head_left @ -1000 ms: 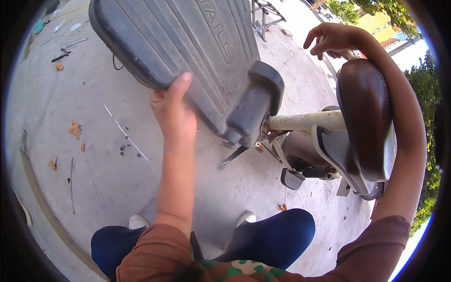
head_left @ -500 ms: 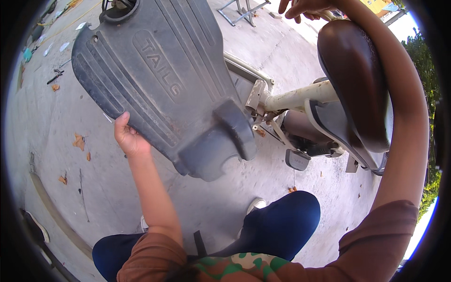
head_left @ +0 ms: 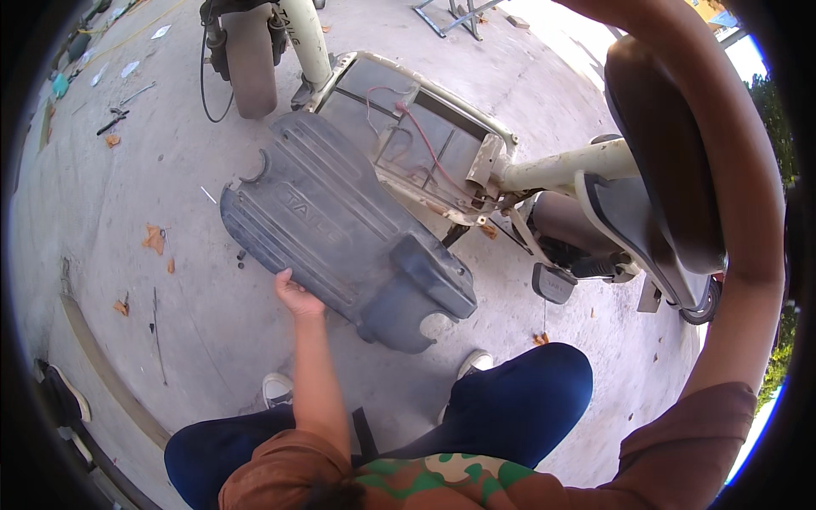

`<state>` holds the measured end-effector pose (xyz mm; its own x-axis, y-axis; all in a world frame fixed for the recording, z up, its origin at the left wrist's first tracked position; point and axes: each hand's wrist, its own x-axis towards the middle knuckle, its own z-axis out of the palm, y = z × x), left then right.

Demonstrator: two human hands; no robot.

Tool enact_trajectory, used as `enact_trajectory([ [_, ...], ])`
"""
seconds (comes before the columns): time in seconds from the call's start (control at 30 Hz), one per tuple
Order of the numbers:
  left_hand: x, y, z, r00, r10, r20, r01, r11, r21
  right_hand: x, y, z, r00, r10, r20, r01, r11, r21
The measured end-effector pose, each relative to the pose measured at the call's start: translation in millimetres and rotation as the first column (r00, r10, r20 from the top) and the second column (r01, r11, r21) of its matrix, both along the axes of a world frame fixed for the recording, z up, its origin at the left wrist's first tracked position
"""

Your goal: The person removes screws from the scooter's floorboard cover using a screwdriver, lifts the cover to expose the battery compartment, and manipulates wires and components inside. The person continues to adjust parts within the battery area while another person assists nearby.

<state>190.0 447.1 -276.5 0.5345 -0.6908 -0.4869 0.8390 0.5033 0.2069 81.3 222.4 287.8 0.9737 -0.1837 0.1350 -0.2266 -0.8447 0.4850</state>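
A dark grey ribbed plastic footboard cover (head_left: 340, 212) hangs tilted over the ground in front of me, its raised lettering facing up. My left hand (head_left: 299, 296) is closed on its near left edge, thumb on top and the other fingers hidden beneath. Just beyond the cover lies the uncovered footwell frame (head_left: 442, 136) of a pale scooter, with red and dark wires running across grey blocks inside. My right arm curves past the brown seat (head_left: 659, 144) toward the top edge; the right hand itself is out of the picture.
The scooter's front wheel (head_left: 251, 64) stands at the upper left, and a pedal (head_left: 553, 284) juts out below the seat. Pliers (head_left: 111, 121), dry leaves (head_left: 154, 239) and a thin rod (head_left: 158, 336) lie on the concrete at left. A metal stand (head_left: 455, 17) is at the back.
My left hand has brought the footboard cover down and toward me, slightly right, so the wired compartment and front wheel now show. The right hand has passed out of view at the top.
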Motion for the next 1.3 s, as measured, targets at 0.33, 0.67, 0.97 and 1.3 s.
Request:
enact_trajectory([
  [0.33,1.2,24.8,-5.1,0.996,0.081,-0.023,-0.08,0.996,0.029,-117.6,125.2,-215.0,0.752,-0.088,-0.653,0.451,0.791,0.413],
  [0.67,-70.1,38.2,-1.0,0.98,-0.007,-0.199,0.006,1.0,-0.007,-176.3,93.7,-330.3,0.707,-0.329,-0.626,0.659,0.628,0.415],
  [0.97,-103.0,58.9,-65.2,0.838,-0.54,-0.082,0.545,0.836,0.063,-247.8,67.4,-331.7,0.778,-0.401,-0.484,0.627,0.54,0.561],
  [1.3,-105.7,55.7,-21.2,-0.486,-0.831,0.269,0.779,-0.272,0.565,-332.9,61.4,-312.6,0.816,-0.428,-0.389,0.573,0.505,0.646],
])
